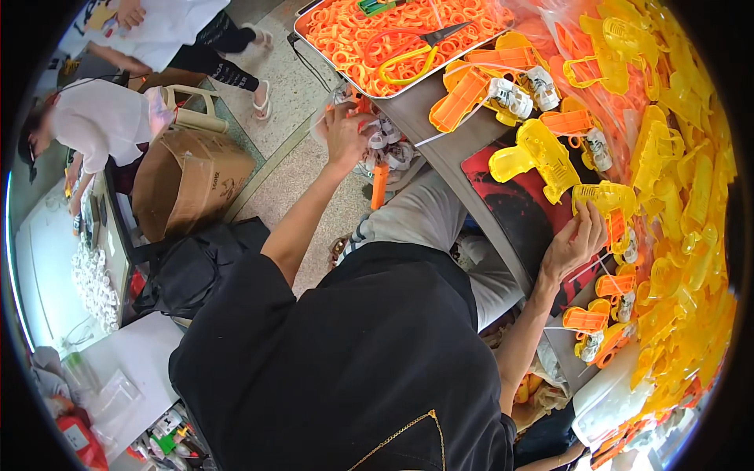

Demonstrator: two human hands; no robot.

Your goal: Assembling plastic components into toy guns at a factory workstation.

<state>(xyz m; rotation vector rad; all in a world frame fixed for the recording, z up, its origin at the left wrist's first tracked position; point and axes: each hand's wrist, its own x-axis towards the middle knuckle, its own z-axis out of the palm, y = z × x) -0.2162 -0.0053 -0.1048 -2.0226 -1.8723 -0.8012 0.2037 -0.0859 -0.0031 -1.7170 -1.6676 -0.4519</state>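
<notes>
My right hand (577,242) is at the table's edge with its fingertips on a yellow plastic shell half (603,194), which has an orange part (616,228) beside it. Just left of that shell, a pistol-shaped yellow shell half (536,161) lies on a dark red and black mat (514,196). Away to the left, my left hand (345,140) reaches beyond my knee with curled fingers, among white mechanism parts (383,133). A long orange piece (379,187) hangs below these parts. The fingers hide what they grip.
A metal tray (375,96) of orange rings holds scissors (408,51) at the far edge. Yellow shells (683,204) heap along the right, with part-filled shells (463,98) in front. A cardboard box (192,184) and a black bag (204,263) stand left, near a seated person (102,122).
</notes>
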